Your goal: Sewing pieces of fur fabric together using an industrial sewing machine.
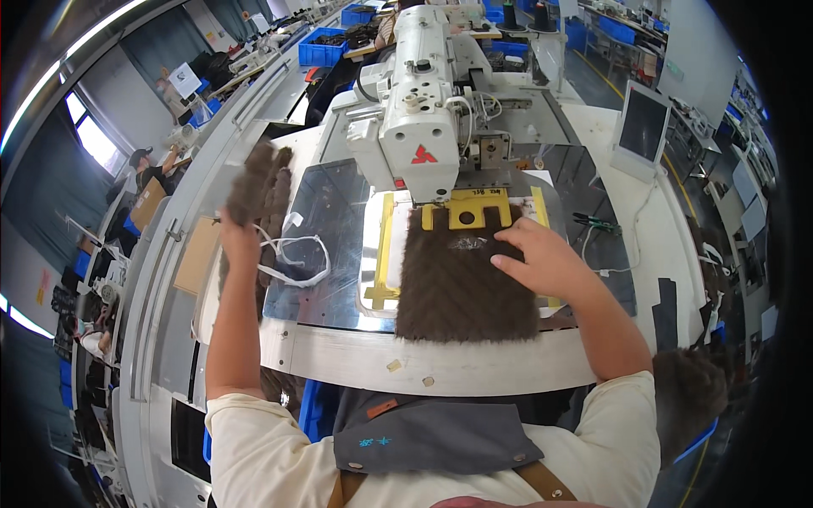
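Note:
A dark brown fur panel (467,292) with a chevron pattern lies flat under the sewing machine head (421,140). A yellow template (467,213) covers its far edge, and a small pale mark shows just below that. My right hand (535,258) rests at the panel's upper right, thumb and fingers apart, gripping nothing. At the far left, my left hand (237,237) is closed on the lower end of another brown fur piece (251,182), smeared by motion. This piece is above a stack of similar fur (278,190); whether they touch I cannot tell.
A white cord (318,275) loops over the metal plate (326,216) between my left hand and the panel. Green-handled snips (597,222) lie right of the machine, near a small screen (641,127). A cardboard sheet (196,254) is at the left edge; blue bins (322,48) stand behind.

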Demonstrator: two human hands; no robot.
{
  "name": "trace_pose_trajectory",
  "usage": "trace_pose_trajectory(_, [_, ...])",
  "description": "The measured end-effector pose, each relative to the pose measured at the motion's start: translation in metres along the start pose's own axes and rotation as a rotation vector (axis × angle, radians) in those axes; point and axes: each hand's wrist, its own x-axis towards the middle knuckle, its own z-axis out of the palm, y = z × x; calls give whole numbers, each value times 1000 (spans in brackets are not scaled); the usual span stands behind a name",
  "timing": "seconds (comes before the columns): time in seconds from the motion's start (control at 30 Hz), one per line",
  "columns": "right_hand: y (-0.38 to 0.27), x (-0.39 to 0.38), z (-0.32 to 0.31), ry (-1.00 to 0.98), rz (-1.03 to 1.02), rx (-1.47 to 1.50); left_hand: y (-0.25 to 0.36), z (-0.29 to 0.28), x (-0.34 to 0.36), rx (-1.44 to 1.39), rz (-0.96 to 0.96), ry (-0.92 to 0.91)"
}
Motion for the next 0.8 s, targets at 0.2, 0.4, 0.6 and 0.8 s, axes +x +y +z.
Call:
trace_pose_trajectory(0.2, [6, 4, 1, -70, 26, -20, 64, -57, 87, -411, 149, 471])
trace_pose_trajectory(0.4, [1, 6, 7, -164, 48, 41, 166, -75, 109, -938, -114, 499])
trace_pose_trajectory(0.6, [1, 4, 10, -224, -28, 41, 9, -56, 180, -1122, -692, 139])
trace_pose_trajectory(0.8, [-1, 1, 3, -208, 1, 33, -31, -74, 165, 27, 62, 192])
